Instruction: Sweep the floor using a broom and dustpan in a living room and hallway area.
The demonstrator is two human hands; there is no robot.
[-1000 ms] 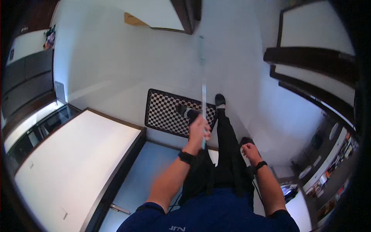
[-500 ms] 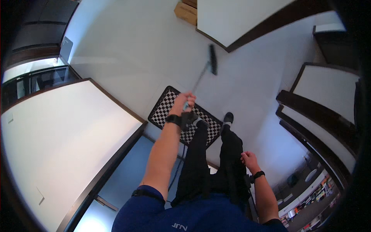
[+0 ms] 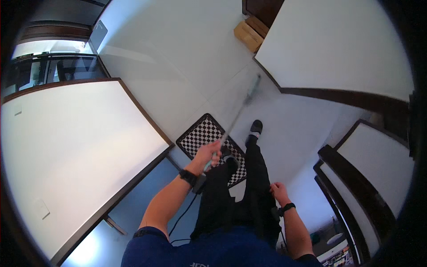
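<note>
My left hand [image 3: 209,155] is closed round the pale green handle of a long broom [image 3: 234,122]. The shaft slants away from me toward the upper right, over the checkered mat. Its head is blurred and touches or hovers just over the white floor, close to the corner of a white wall; I cannot tell which. My right hand [image 3: 279,193] hangs beside my right thigh, fingers curled in, with nothing visible in it. A black band sits on each wrist. One shoe [image 3: 256,127] is on the tiles, and the other rests on the mat.
A black-and-white checkered mat [image 3: 198,135] with a dark border lies underfoot. At left a white half-wall [image 3: 84,147] has a dark edge. Brown cardboard boxes [image 3: 249,36] sit against the white wall [image 3: 333,49] at upper right. More dark-edged panels stand at right.
My left hand has drawn back toward me, lower in view, with the broom. The broom's head has swung round from upright in view to a slant. My view has shifted slightly too.
</note>
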